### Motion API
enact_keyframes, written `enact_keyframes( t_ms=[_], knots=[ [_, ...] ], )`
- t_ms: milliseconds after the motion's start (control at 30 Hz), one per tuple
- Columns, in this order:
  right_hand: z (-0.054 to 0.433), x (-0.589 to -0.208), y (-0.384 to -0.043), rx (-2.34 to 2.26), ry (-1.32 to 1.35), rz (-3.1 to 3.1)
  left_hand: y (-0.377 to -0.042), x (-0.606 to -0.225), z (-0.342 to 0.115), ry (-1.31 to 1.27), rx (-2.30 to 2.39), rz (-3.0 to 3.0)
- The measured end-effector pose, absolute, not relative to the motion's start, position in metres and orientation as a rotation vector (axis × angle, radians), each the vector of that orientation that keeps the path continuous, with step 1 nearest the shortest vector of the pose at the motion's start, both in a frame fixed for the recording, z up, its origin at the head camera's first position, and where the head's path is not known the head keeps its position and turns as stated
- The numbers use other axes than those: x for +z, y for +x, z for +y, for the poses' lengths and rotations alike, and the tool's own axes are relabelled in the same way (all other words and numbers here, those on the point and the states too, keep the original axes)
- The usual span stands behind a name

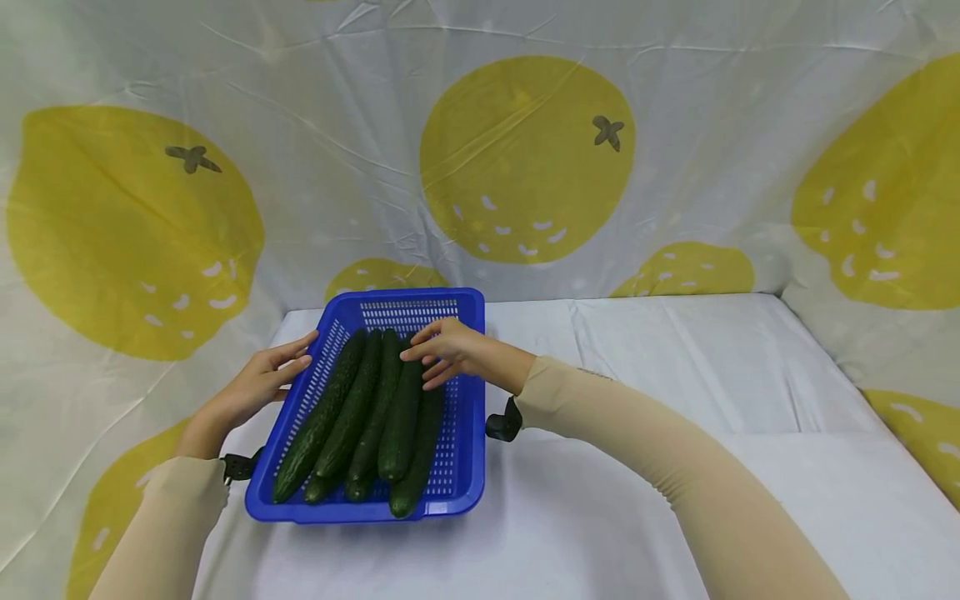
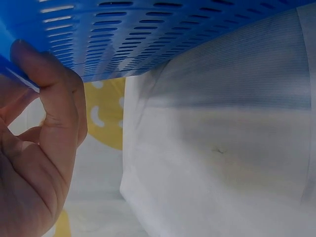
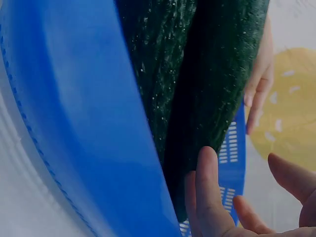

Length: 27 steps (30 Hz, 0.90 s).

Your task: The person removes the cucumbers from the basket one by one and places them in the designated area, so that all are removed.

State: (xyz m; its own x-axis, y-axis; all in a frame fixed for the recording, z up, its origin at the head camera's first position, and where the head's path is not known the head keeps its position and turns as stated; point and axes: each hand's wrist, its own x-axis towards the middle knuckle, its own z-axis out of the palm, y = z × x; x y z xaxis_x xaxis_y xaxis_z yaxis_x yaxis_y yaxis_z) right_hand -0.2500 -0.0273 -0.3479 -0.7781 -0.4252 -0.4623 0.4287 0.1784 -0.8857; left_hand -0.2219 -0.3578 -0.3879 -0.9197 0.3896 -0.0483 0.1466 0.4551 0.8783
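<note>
A blue plastic basket with slotted walls holds several long dark green cucumbers, lying side by side and partly on top of one another. At the basket's left side, my left hand grips the rim; the left wrist view shows its fingers bent at the rim beside the slotted wall. My right hand reaches over the right rim, above the far ends of the cucumbers. In the right wrist view its fingertips are right at one cucumber, with the thumb held apart.
The basket stands on a white-covered table, toward its left side. A white cloth printed with large yellow lemons hangs behind and along the sides. A small black device sits at the right wrist, close outside the basket's right rim.
</note>
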Motion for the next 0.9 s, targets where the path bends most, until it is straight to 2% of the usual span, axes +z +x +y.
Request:
enact_keyframes(
  t_ms=[900],
  knots=[
    [-0.044, -0.36, -0.246, -1.519, -0.003, 1.84, -0.223, -0.392, -0.358, 0.429, 1.441, 2.476]
  ],
)
